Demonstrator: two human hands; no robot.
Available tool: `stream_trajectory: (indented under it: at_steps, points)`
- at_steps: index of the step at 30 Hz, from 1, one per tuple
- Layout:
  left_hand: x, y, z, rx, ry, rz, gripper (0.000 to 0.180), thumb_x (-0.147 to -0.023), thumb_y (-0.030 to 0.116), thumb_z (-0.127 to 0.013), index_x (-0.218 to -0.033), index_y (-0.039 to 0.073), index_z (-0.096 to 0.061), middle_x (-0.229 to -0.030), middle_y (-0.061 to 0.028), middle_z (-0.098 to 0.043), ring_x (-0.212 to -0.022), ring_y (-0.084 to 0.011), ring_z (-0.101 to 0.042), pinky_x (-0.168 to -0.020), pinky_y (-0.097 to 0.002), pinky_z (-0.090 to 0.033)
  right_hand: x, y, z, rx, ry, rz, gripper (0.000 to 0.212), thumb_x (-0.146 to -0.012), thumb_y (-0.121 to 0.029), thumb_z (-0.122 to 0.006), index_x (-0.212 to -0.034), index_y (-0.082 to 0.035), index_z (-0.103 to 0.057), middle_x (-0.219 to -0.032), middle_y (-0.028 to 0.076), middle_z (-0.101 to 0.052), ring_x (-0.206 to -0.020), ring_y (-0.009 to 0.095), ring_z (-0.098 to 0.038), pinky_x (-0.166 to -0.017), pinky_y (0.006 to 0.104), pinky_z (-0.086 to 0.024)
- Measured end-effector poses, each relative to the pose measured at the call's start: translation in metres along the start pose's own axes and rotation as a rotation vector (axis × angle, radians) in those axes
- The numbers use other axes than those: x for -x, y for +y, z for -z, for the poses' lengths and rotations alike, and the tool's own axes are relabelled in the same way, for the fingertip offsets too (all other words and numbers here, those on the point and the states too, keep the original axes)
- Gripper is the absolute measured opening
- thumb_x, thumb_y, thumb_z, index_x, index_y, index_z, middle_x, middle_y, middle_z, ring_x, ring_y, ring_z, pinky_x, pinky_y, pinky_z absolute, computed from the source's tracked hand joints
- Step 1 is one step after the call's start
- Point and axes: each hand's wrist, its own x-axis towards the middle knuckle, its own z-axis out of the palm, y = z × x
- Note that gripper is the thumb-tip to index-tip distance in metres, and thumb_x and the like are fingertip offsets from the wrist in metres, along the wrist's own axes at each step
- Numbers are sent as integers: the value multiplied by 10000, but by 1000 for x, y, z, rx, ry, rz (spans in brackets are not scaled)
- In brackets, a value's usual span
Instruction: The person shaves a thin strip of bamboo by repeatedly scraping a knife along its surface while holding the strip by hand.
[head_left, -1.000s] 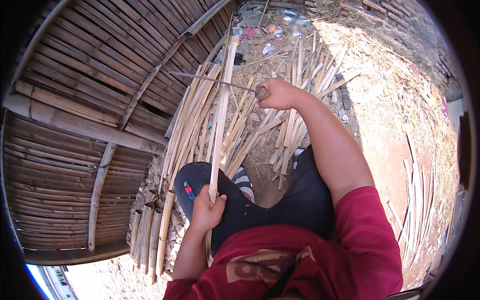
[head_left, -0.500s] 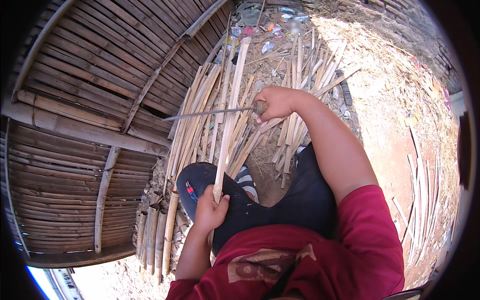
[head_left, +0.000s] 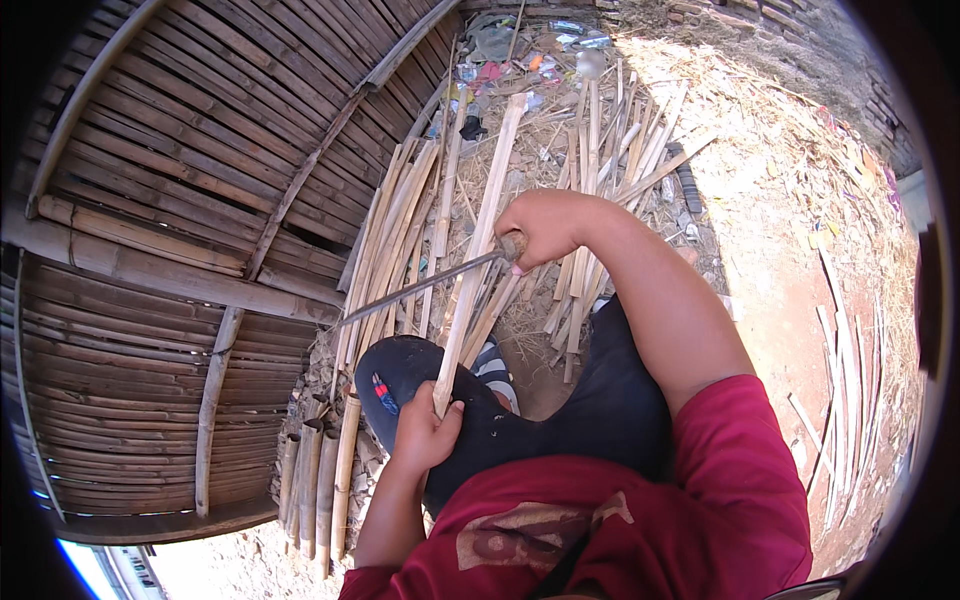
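Note:
My left hand (head_left: 426,432) is closed round the near end of a long pale bamboo strip (head_left: 484,222), close to my left knee. The strip slants up and away from me over the loose strips on the ground. In my right hand (head_left: 540,232) is the wooden handle of a long, thin-bladed knife (head_left: 420,287), its fingers wrapped round the grip. The dark blade points left and down, crossing the strip a little below its middle. Whether the edge touches the strip or passes just above it, I cannot tell.
Split bamboo strips (head_left: 400,215) lie in piles ahead, with more strips (head_left: 845,400) at the right. A slatted bamboo wall (head_left: 160,230) stands close on the left. Cut bamboo tubes (head_left: 318,480) stand near its base. Litter (head_left: 540,65) and straw cover the far ground.
My right hand has come slightly nearer and the knife has slid down along the strip, its tip now tilted lower. The strip's far end has shifted right and nearer.

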Motion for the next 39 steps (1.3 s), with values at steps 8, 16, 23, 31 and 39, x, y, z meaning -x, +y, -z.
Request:
stream_trajectory:
  at_steps: [8,16,23,31,39]
  points:
    - [-1,0,3,128,19,-15,201,-928,130,-728,-940,47,-546,-741,-2,-552,-686,-94,-515,-623,-292,-446,7,60,14,-253,315,-332,742,-790,-390,-832,-1383,-1,-613,-1275,263,-672,-1206,389,-645,-1025,440,-510]
    - [2,1,2,147,8,6,197,-937,124,-719,-945,31,-546,-762,-11,-574,-712,-96,-533,-641,-293,-458,3,-3,4,71,63,3,470,-796,-360,-831,-1153,-66,-743,-1090,202,-735,-1058,355,-708,-906,471,-547]
    - [0,0,7,107,0,-12,221,-929,159,-723,-974,14,-563,-777,-54,-607,-728,-154,-583,-671,-337,-488,1,88,10,-291,538,-369,610,-805,-380,-825,-1256,9,-694,-1173,274,-708,-1130,406,-678,-996,453,-522]
    - [0,-3,4,83,-1,1,277,-928,210,-727,-1033,-11,-595,-790,-166,-686,-739,-261,-699,-686,-388,-531,1,-2,-6,78,165,16,407,-793,-356,-835,-1043,-53,-732,-928,195,-719,-924,392,-693,-835,464,-538]
    - [3,2,5,63,4,12,229,-932,182,-723,-980,15,-575,-776,-102,-642,-717,-187,-623,-673,-353,-504,-7,78,6,-325,516,-350,681,-808,-399,-818,-1361,-38,-652,-1246,278,-683,-1196,395,-653,-1030,428,-508]
